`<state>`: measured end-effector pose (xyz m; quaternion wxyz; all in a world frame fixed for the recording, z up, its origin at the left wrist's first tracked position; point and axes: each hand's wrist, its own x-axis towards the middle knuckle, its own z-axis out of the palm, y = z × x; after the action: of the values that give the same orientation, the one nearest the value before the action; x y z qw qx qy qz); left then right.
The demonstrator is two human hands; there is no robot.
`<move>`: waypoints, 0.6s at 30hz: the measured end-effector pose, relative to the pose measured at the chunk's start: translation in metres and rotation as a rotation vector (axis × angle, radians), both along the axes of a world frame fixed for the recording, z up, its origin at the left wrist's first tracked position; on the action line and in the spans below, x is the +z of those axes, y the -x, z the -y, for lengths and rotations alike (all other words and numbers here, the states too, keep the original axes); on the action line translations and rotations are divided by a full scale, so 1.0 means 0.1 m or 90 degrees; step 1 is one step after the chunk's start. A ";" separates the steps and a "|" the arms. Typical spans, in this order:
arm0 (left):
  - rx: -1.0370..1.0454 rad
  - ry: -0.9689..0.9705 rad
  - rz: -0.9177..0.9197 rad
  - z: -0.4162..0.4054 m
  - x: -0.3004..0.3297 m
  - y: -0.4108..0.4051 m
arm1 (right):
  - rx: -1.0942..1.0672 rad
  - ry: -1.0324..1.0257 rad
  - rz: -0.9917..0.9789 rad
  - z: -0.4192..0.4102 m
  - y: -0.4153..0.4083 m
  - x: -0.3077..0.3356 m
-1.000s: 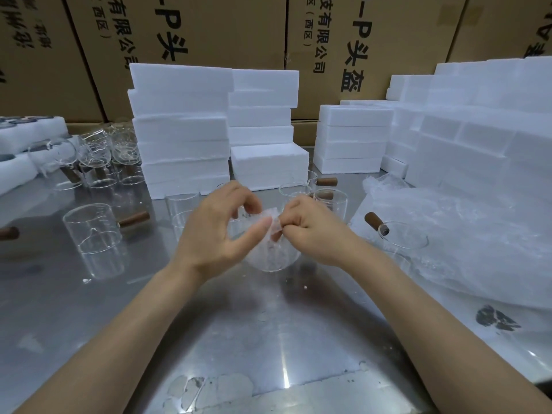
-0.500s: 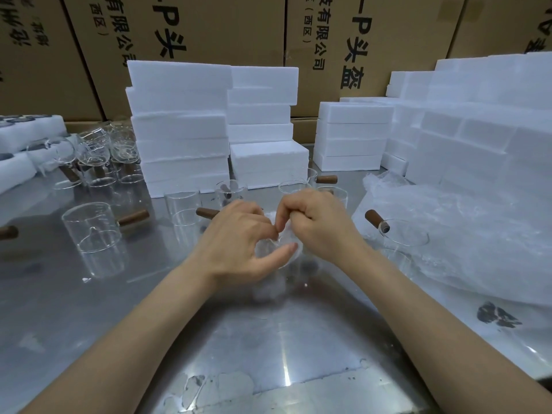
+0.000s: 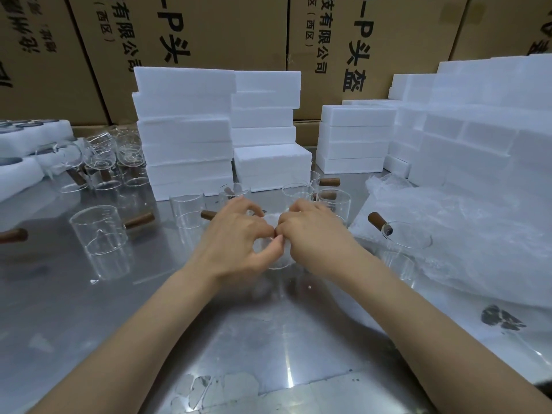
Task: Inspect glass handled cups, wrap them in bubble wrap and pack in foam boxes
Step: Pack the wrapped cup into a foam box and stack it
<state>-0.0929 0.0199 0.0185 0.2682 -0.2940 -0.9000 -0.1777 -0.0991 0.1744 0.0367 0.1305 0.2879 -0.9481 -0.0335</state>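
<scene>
Both of my hands are clenched around one bubble-wrapped glass cup (image 3: 276, 252) at the centre of the steel table (image 3: 268, 339): my left hand (image 3: 236, 240) curls over its left side with the thumb pinching the wrap low in front, and my right hand (image 3: 313, 234) curls over its right side, the knuckles of the two hands touching above the cup. The cup sits directly under and between the hands, standing upright on the table, so its long axis runs straight down from the grip; only a slice of wrapped glass shows below the thumbs. I cannot tell which way its handle points, because the hands cover it. Neither hand is nearer; they share it evenly. Straight beyond the grip, close behind a row of bare cups, stand stacks of white foam boxes (image 3: 185, 130), so the packing move, as I judge it, goes forward and away from me. To the right of the grip lies the sheet of bubble wrap (image 3: 448, 249) with another wooden-handled cup (image 3: 406, 237) resting on it.
</scene>
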 end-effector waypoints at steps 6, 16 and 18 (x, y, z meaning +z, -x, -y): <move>-0.046 -0.103 0.073 -0.02 -0.03 -0.02 | -0.033 0.070 0.017 -0.01 -0.04 0.08; 0.057 -0.508 0.137 -0.07 0.29 0.19 | -0.056 0.834 0.110 -0.35 0.20 0.39; 0.201 -0.343 0.180 -0.02 0.42 0.44 | -0.144 0.857 0.163 -0.39 0.50 0.55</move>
<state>-0.1366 0.0220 0.0605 0.2328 -0.0417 -0.8835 -0.4043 -0.1488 0.2137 0.0919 0.1636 0.0457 -0.7948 0.5826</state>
